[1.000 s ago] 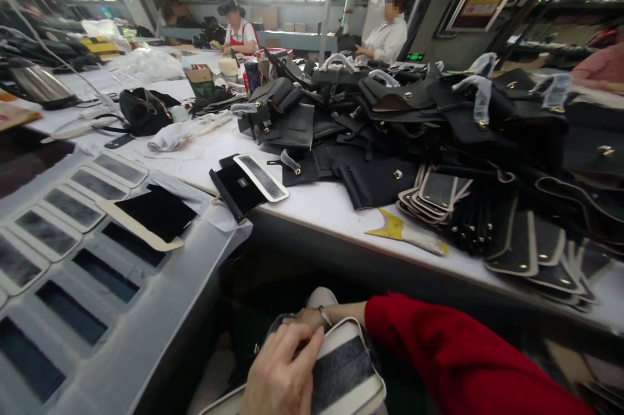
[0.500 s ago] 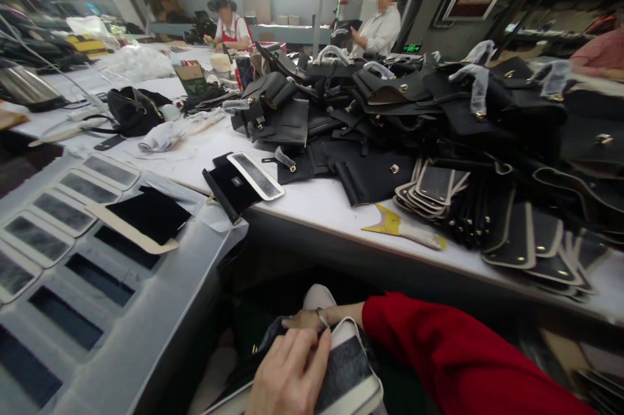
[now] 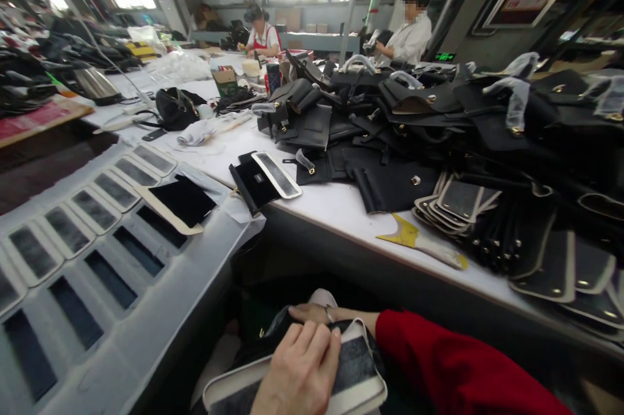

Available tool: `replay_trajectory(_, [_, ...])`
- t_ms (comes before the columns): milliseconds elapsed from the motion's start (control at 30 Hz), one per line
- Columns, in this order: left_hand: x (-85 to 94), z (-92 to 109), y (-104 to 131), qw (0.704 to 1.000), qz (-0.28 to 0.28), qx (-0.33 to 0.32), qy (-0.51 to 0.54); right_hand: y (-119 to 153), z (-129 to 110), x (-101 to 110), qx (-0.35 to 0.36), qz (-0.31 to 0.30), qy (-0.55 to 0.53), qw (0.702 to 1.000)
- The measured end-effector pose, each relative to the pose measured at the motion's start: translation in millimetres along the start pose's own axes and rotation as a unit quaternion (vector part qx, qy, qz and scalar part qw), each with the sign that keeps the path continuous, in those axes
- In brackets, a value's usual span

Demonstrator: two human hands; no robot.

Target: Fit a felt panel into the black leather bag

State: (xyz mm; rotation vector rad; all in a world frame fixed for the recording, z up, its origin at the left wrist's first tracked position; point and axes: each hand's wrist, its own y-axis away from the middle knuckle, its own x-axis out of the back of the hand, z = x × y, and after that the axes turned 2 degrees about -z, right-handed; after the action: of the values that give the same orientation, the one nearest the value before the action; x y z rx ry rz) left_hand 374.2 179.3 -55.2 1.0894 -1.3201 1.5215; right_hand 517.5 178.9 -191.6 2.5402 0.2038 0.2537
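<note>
A cream-edged panel with a grey glued patch [image 3: 358, 369] lies on my lap below the table edge. My left hand [image 3: 302, 373] rests on top of it with the fingers together, pressing it down. My right hand [image 3: 312, 313], with a ring on one finger and a red sleeve behind it, grips the panel's far end, where a dark piece lies underneath. Most of the right hand's fingers are hidden by the panel and my left hand.
The white table [image 3: 341, 207] carries a big heap of black bag parts [image 3: 439, 116], stacked cream-edged panels [image 3: 458, 203] and a yellow scraper [image 3: 419, 239]. A grey slotted board [image 3: 97, 259] with panels lies at left. Two people [image 3: 263, 34] [image 3: 412, 34] sit at the far end.
My left hand has slid a little along the panel and lies flatter on it. More of the panel's near left edge shows. My view has shifted slightly.
</note>
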Motion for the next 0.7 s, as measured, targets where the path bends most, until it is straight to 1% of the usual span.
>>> replay_trajectory(67, [-0.1, 4.0, 0.3, 1.0, 0.002, 0.012, -0.004, 8.1, -11.4, 19.6, -0.021, 0.003, 0.049, 0.999])
replay_trajectory(133, [7.0, 8.2, -0.4, 0.999, -0.031, 0.019, 0.0, 17.6, -28.9, 37.5, -0.026, 0.011, 0.078, 0.997])
replay_trajectory(200, [18.1, 12.7, -1.0, 0.997, -0.067, 0.029, 0.004, 28.7, -50.3, 46.6, -0.016, 0.007, 0.089, 0.996])
replay_trajectory(233, [22.9, 15.1, -1.1, 0.997, -0.074, 0.039, 0.002, 34.4, -61.1, 46.9, -0.009, 0.001, 0.093, 0.996])
replay_trajectory(300, [27.1, 20.3, -0.3, 0.996, -0.072, 0.055, -0.002, 45.1, -80.7, 40.2, 0.007, -0.011, 0.116, 0.993])
replay_trajectory(400, [19.4, 29.3, 3.2, 0.995, -0.065, 0.079, -0.009, 57.0, -99.9, 22.8, 0.033, -0.022, 0.199, 0.979])
replay_trajectory(467, [13.2, 34.5, 7.6, 0.994, -0.051, 0.096, 0.002, 62.2, -105.7, 13.9, 0.063, -0.034, 0.272, 0.96])
replay_trajectory(500, [12.8, 35.8, 10.9, 0.994, -0.039, 0.103, 0.024, 64.1, -107.0, 11.1, 0.082, -0.042, 0.307, 0.947])
replay_trajectory(567, [20.1, 33.6, 21.1, 0.987, -0.002, 0.114, 0.114, 66.7, -107.4, 8.4, 0.123, -0.061, 0.368, 0.92])
replay_trajectory(600, [27.3, 29.1, 28.6, 0.977, 0.024, 0.127, 0.169, 67.4, -106.9, 8.0, 0.141, -0.07, 0.395, 0.905])
replay_trajectory(633, [35.7, 22.1, 37.9, 0.961, 0.053, 0.151, 0.225, 67.7, -106.1, 7.9, 0.156, -0.078, 0.419, 0.891])
replay_trajectory(667, [43.9, 12.5, 49.0, 0.94, 0.082, 0.196, 0.268, 67.9, -105.3, 7.8, 0.168, -0.085, 0.44, 0.878])
replay_trajectory(700, [50.4, 0.9, 61.5, 0.91, 0.113, 0.264, 0.298, 67.8, -104.6, 7.7, 0.176, -0.09, 0.457, 0.867])
